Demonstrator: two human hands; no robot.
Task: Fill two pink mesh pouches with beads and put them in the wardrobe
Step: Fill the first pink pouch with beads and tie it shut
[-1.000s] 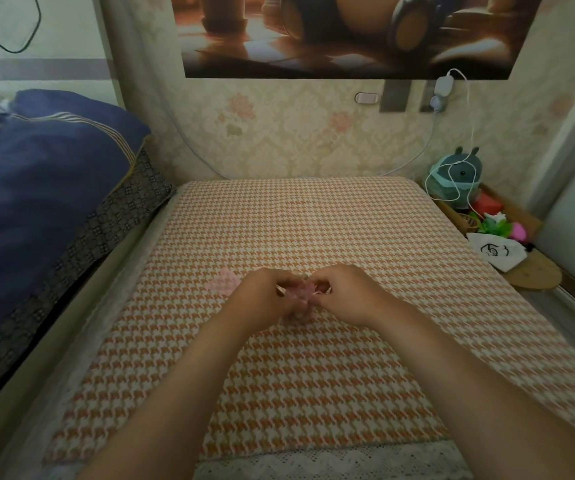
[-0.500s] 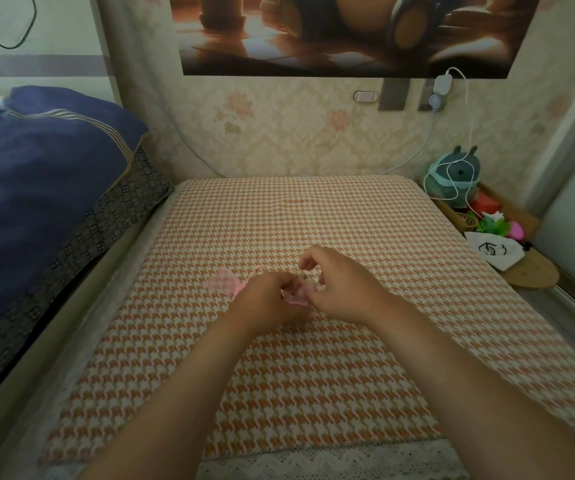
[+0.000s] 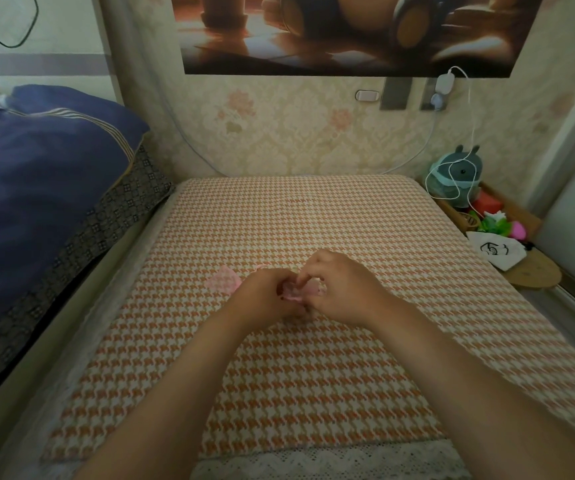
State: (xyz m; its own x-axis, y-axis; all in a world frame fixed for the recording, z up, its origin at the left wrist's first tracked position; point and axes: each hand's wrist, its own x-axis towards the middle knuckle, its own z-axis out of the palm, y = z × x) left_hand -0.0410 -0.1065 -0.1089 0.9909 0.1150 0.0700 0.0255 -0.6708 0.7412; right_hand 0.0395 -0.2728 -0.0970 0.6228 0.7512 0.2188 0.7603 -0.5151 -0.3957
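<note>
- Across the middle of the view, the desk [image 3: 314, 393] in its orange-and-white houndstooth cloth carries the work. Both forearms reach out over it and meet near its centre.
- The left hand [image 3: 262, 297] and right hand [image 3: 343, 291] sit close together, low over the cloth.
- Neither hand is spread. The left fingers [image 3: 277, 279] are curled round the bunched body of a pink mesh pouch [image 3: 292, 294]. The right thumb and forefinger pinch its upper edge, with the other right fingers [image 3: 315, 262] arched above.
- That pouch lies between the two hands and is mostly hidden by them, so only a crumpled pink patch shows.
- A second pink mesh pouch [image 3: 222, 282] lies flat on the cloth just left of the left hand. Whether the two touch cannot be told.
- No beads can be made out, so I cannot say whether any are inside the held pouch or pinched in the right fingers.
- The step in hand looks like working the pouch mouth open for filling.
- To do this well, the left grip should hold the body steady while the right spreads the rim wide.
- The mesh looks limp and would likely fold shut if let go.
- Staying low over the cloth means a dropped bead should not roll far.
</note>
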